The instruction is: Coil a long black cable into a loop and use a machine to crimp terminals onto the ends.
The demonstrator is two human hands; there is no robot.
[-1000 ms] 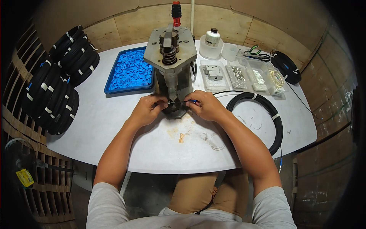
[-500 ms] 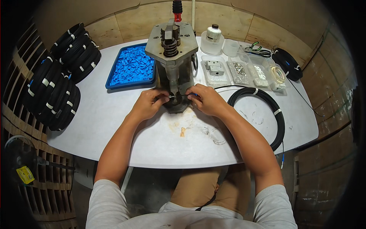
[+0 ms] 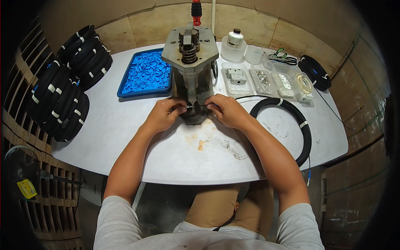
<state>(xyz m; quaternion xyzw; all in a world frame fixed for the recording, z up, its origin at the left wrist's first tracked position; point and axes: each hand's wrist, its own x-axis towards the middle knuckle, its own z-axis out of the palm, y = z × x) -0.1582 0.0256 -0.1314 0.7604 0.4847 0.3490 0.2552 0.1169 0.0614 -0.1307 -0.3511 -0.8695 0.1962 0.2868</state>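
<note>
Inspection runs left to right. Stacked black cable coils with white ties [image 3: 62, 83] lie at the table's left edge, and just right of them sits a blue rectangular tray of small blue plastic pieces [image 3: 146, 74].

We find our left hand [image 3: 163, 116] at the foot of the grey metal bench press with a coiled spring on top [image 3: 191, 66], fingers pinched together on the left end of a thin dark cable end [image 3: 196, 107], wrist low on the white round tabletop [image 3: 125, 137], forearm coming in from the lower left. The cable end lies across the opening at the press base, between our two hands.

Our right hand [image 3: 227, 110] mirrors it, thumb and forefinger closed on the cable's right end, knuckles raised, forearm angled in from the lower right.

Further right, a large loose black cable coil [image 3: 291, 125] rests on the table, with clear plastic parts trays [image 3: 266, 79] and a white squat bottle [image 3: 233, 43] behind it.
</note>
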